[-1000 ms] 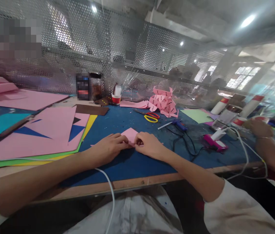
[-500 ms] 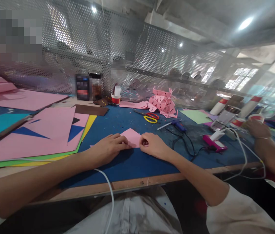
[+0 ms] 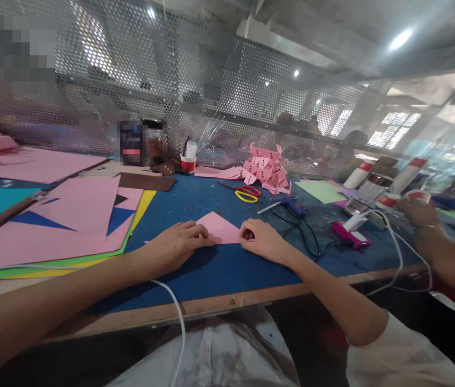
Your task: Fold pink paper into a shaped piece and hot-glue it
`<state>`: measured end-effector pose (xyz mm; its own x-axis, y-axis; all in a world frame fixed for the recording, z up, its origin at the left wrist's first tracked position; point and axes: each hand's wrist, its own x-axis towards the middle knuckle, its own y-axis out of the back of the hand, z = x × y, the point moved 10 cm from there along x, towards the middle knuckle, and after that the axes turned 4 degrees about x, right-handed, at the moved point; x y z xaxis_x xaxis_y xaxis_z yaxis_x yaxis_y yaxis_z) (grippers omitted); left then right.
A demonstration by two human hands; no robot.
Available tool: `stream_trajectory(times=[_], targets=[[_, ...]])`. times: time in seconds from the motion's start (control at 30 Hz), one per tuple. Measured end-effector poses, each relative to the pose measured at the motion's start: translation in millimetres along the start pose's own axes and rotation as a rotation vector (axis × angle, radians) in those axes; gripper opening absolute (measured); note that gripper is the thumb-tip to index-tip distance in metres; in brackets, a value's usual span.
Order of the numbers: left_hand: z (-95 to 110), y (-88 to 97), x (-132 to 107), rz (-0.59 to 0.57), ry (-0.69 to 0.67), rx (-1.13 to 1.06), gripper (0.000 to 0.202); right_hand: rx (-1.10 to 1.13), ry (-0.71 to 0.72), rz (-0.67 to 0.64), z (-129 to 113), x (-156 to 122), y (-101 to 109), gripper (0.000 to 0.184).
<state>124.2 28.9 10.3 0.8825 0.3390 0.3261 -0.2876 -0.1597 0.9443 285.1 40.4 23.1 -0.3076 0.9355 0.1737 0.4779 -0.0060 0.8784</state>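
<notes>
A folded piece of pink paper (image 3: 222, 228), its peak pointing away from me, lies on the blue tabletop between my hands. My left hand (image 3: 181, 242) rests on its left part, thumb and fingertips closed together at the near edge and covering that side. At the right corner my right hand (image 3: 261, 239) is closed, fingers curled and thumb pinched against the paper's edge. The fingers hide that corner.
Pink sheets (image 3: 70, 215) are stacked at left. Scissors (image 3: 247, 193) and a glue gun (image 3: 291, 205) lie beyond my hands, near cut pink pieces (image 3: 265, 169). A white cable (image 3: 181, 312) crosses the table edge. A co-worker's hand (image 3: 418, 212) is at right.
My right hand has slid to the right along the paper's near edge, uncovering more of the paper. My left hand stays on the left part. The view has shifted slightly.
</notes>
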Motion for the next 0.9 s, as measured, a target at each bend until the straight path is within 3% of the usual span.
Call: stream_trajectory(times=[0.43,0.9], targets=[[0.3,1.9,1.1,-0.007,0.01,-0.001,0.044,-0.003,-0.024,0.01,20.1,-8.3,10.4,0.005],[1.0,2.2,0.7,-0.004,0.006,-0.001,0.044,-0.014,-0.035,0.005,22.6,-9.6,12.2,0.005]])
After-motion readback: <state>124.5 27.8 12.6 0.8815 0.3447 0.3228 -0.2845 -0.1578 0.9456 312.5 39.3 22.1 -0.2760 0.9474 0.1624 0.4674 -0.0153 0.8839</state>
